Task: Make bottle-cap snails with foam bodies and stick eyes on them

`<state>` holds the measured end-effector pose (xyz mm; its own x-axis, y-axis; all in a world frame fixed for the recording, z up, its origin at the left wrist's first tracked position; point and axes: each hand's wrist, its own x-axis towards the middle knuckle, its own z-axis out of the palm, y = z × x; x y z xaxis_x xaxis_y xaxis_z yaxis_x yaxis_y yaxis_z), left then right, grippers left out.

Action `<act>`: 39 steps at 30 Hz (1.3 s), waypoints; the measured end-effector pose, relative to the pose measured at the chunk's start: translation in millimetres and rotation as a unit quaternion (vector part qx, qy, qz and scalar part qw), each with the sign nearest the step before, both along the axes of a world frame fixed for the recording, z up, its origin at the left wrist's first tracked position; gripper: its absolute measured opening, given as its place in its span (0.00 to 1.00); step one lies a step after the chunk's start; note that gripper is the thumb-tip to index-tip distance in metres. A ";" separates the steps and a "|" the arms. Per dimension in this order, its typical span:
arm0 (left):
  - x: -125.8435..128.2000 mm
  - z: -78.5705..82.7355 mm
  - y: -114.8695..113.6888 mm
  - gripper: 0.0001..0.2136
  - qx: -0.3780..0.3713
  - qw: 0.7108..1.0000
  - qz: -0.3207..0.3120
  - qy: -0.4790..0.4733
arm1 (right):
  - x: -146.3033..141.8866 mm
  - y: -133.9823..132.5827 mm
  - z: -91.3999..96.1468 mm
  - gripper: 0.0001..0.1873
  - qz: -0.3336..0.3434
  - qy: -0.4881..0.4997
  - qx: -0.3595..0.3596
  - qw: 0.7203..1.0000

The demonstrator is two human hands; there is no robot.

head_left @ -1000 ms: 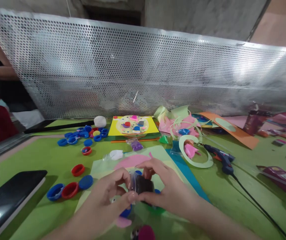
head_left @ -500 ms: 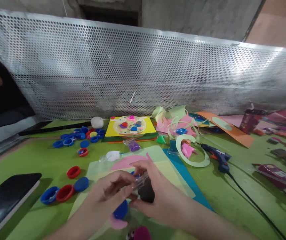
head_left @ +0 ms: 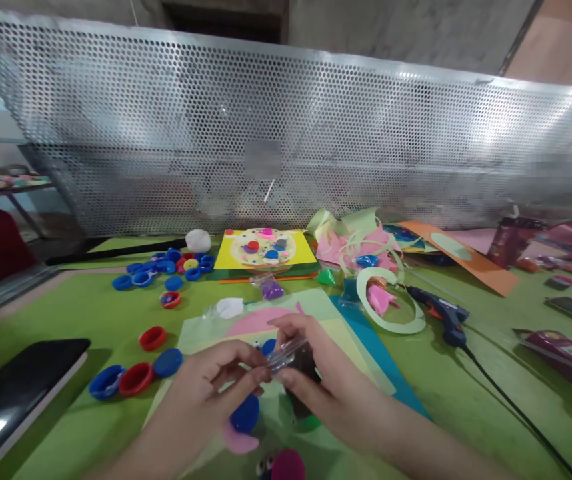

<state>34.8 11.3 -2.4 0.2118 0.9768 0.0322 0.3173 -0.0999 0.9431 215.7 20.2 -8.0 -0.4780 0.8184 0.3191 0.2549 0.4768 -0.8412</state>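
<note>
Between my two hands is a small clear plastic bag (head_left: pixel 286 357) with black material inside, probably clay. My left hand (head_left: pixel 216 380) pinches the bag's clear edge between thumb and fingers. My right hand (head_left: pixel 321 373) is closed around the dark, filled part. Beneath them lie pale green and yellow paper sheets (head_left: pixel 351 353) with a pink paper shape (head_left: pixel 261 320) on top. A blue bottle cap (head_left: pixel 245 415) and a curved pink piece (head_left: pixel 240 440) lie below my hands. Something green, partly hidden, shows under my right hand. A magenta round piece (head_left: pixel 289 465) with googly eyes is at the bottom edge.
At left are a phone (head_left: pixel 21 387), red and blue caps (head_left: pixel 136 379) and a further cap pile (head_left: pixel 153 267). A decorated yellow card (head_left: pixel 226 257) stands behind. Clay bags and paper scraps (head_left: pixel 336 247) lie beyond. A glue gun (head_left: pixel 446 317) with its cord is right, near a maroon tool (head_left: pixel 561 357).
My right thumb has moved up onto the bag, and more of its clear edge shows. A green piece has come into sight below. The dark-clothed person at far left has gone from view.
</note>
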 end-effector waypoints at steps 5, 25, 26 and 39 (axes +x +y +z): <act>-2.1 -4.2 -0.9 0.08 0.028 0.999 0.018 0.032 | 1.6 9.5 3.1 0.05 -0.058 -0.019 0.028 0.998; -3.9 -4.2 -10.4 0.13 0.156 0.976 -0.009 0.151 | 4.8 11.7 6.6 0.15 0.020 -0.052 0.263 0.963; -5.4 -3.0 -6.9 0.13 0.138 0.980 0.014 0.141 | 8.9 17.2 5.0 0.17 0.003 -0.071 0.258 0.963; -48.1 -15.8 62.7 0.11 0.030 0.986 0.091 0.133 | 48.6 118.2 -41.1 0.14 -0.352 -0.406 0.195 0.821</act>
<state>-13.3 74.0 -18.2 0.0408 0.9975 0.0573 0.5712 -0.0703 0.8178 264.4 138.4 -49.1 -0.1143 0.8945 0.4323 0.9836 0.1631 -0.0774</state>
